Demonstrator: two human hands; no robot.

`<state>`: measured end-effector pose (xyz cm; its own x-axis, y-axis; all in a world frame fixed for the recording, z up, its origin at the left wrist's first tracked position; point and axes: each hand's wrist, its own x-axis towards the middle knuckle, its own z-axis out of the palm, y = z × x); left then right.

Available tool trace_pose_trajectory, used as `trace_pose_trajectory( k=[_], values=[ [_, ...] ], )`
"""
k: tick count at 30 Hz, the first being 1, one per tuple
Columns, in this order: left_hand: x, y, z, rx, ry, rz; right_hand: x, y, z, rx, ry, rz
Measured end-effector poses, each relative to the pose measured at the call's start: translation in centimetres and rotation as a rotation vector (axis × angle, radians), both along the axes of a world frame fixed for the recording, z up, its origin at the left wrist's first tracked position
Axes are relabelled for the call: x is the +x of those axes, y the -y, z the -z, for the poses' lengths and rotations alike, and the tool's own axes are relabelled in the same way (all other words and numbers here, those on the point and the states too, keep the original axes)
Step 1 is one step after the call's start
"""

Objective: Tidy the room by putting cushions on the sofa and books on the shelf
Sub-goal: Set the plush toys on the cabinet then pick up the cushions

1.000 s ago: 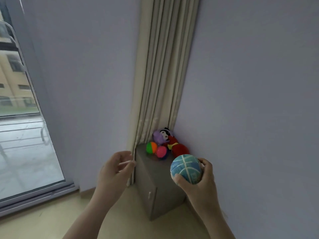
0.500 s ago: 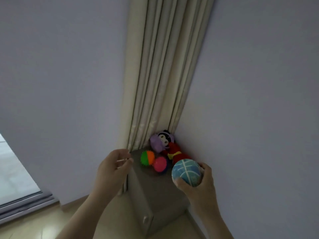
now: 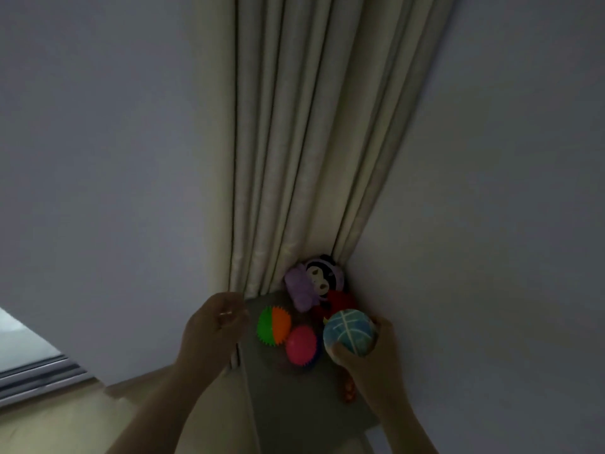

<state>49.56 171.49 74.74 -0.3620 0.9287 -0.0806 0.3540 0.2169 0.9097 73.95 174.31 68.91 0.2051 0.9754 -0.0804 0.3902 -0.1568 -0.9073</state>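
No cushion, sofa, book or shelf is in view. My right hand (image 3: 371, 360) grips a blue ball with pale stripes (image 3: 348, 332) just above the right side of a low grey cabinet (image 3: 294, 394) in the room's corner. My left hand (image 3: 212, 329) hovers at the cabinet's left edge beside the curtain, its fingers loosely curled with nothing visible in them.
On the cabinet top lie a green-and-orange spiky ball (image 3: 274, 326), a pink spiky ball (image 3: 301, 345), a purple plush monkey (image 3: 311, 283) and a red plush (image 3: 340, 301). A beige curtain (image 3: 311, 158) hangs behind. Walls close in on both sides; a window (image 3: 26, 342) is low left.
The view has closed in on the corner and swung right, so the window has nearly left the frame. The blue ball in my right hand has come down beside the toys.
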Motion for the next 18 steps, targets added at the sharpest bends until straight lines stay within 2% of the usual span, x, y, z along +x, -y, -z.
trace_pose_trajectory(
  k=[8,18],
  values=[
    [1.6,-6.7,4.7,-0.122,-0.036,-0.099,1.2,-11.0,5.6,-0.135,0.079,-0.124],
    [0.3,-12.3,9.9,-0.238,-0.083,-0.098,-1.7,-18.4,14.6,-0.276,0.235,-0.246]
  ],
)
